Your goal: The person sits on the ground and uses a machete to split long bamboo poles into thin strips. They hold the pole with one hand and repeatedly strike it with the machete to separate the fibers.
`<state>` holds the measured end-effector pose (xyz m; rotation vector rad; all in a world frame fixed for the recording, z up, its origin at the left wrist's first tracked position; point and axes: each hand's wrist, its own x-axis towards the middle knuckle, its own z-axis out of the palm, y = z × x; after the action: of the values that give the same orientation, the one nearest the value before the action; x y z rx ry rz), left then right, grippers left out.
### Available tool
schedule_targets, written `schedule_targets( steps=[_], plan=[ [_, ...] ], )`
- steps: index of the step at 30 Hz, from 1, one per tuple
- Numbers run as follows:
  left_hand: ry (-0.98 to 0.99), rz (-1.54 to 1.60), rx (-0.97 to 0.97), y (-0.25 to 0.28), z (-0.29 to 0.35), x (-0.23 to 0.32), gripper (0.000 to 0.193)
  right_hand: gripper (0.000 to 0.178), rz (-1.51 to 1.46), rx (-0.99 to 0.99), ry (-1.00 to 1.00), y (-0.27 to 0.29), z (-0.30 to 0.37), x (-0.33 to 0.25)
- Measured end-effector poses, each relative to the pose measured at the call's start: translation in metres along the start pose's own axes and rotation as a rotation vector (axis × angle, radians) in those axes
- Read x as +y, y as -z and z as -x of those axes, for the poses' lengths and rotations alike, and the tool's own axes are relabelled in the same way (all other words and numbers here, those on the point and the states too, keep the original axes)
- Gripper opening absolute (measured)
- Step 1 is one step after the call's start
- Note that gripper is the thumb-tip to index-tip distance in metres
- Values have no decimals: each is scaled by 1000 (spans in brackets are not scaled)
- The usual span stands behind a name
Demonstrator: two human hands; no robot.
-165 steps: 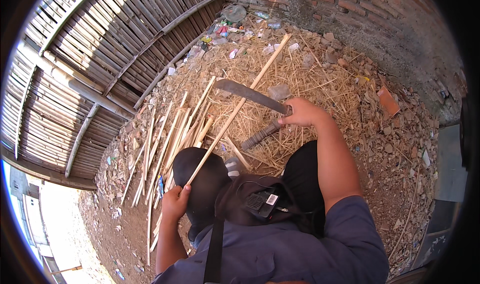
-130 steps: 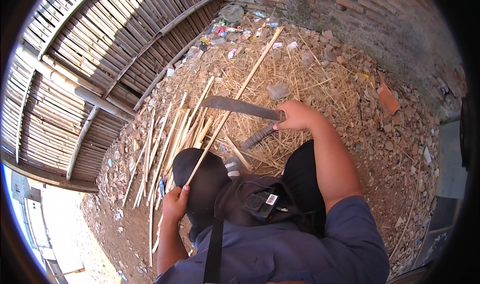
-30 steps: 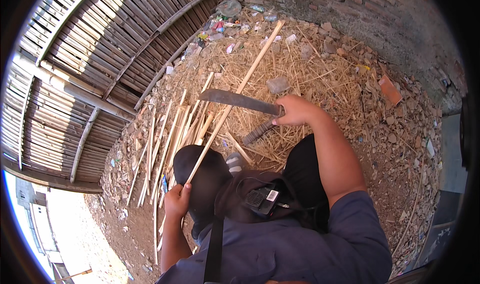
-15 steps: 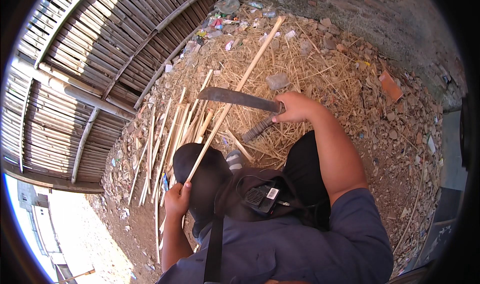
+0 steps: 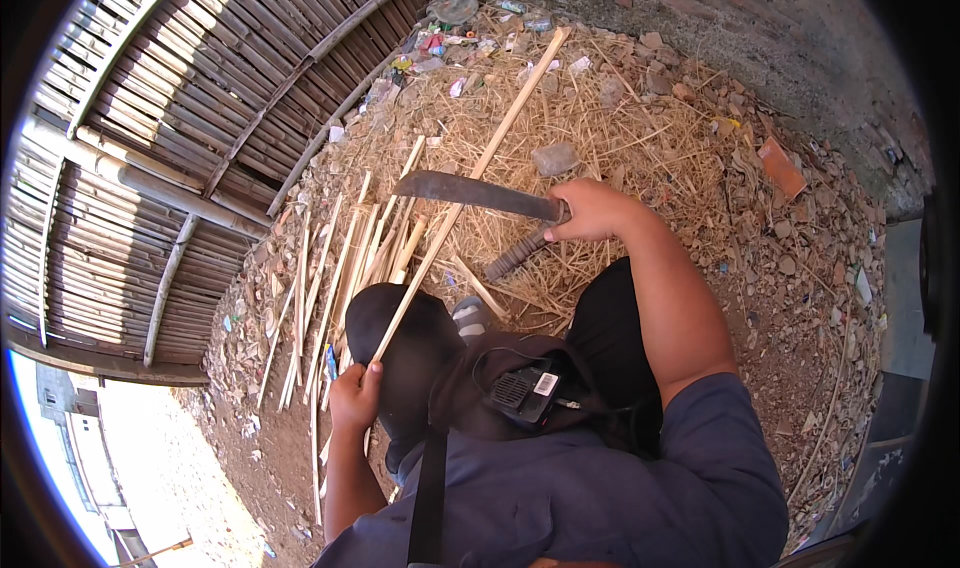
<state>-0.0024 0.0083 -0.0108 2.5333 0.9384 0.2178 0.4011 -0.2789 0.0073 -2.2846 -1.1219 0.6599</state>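
My left hand (image 5: 356,398) is closed around the near end of a long pale bamboo strip (image 5: 515,113), which slants up and away to the right over the ground. In my right hand (image 5: 592,211) is a machete (image 5: 475,192), its dark curved blade pointing left and crossing the strip near its middle. A dark ridged rod (image 5: 516,255) sticks out just below the right hand; whether it joins the machete cannot be told. Several more bamboo strips (image 5: 345,268) lie side by side on the ground ahead of my left hand.
Straw-like shavings (image 5: 590,108) cover the ground ahead, with a grey stone block (image 5: 554,159) on them. A bamboo slat wall (image 5: 190,78) stands on the left, a brick wall (image 5: 800,58) at the far right. Litter (image 5: 435,48) lies by the far corner; an orange-red tile piece (image 5: 781,168) lies right.
Hardly anything differs. The machete and my right hand have shifted very slightly, and the strip's far end sits a touch farther left. Both hands keep their hold.
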Motion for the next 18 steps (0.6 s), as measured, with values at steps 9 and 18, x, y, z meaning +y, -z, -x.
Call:
schedule_targets(
  steps=[9, 18],
  plan=[
    [-12, 18, 4, 1, 0, 3, 60, 53, -19, -37, -23, 3, 1, -3],
    [-2, 9, 3, 0, 0, 2, 63, 56, 18, -30, -16, 5, 2, -6]
  ],
)
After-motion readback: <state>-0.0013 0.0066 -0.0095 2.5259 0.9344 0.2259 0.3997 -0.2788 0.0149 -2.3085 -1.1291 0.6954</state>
